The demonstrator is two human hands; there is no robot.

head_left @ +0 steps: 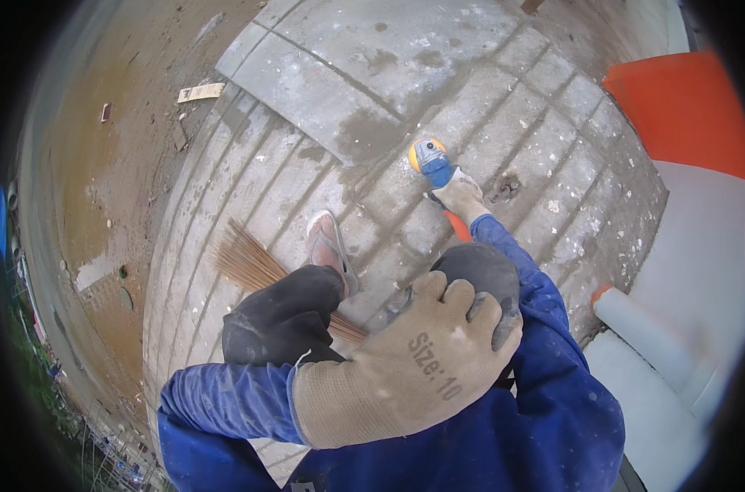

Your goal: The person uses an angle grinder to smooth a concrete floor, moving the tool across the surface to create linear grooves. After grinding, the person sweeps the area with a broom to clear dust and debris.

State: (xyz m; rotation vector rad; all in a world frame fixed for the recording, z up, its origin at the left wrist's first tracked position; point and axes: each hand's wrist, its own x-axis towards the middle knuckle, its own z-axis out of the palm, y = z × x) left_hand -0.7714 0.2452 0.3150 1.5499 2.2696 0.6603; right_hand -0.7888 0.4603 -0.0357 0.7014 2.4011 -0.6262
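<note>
In a beige work glove, my right hand (461,197) is closed around a blue angle grinder (435,166) with a grey metal head and a yellow disc (417,152). The disc is at the surface of the grey paving slab (479,98); whether it touches cannot be told. An orange part (457,226) shows behind that hand. My left hand (426,348), gloved the same way, rests across my bent right knee (479,271). Its fingers are apart and bend over the knee, with no tool in them.
A straw broom (249,258) lies beside my sandalled left foot (327,246), partly under my leg. Orange sheet (684,111) and pale sheets (700,238) edge the right side. Wet mud (110,180) borders the grooved slabs on the left, near a paper scrap (200,92).
</note>
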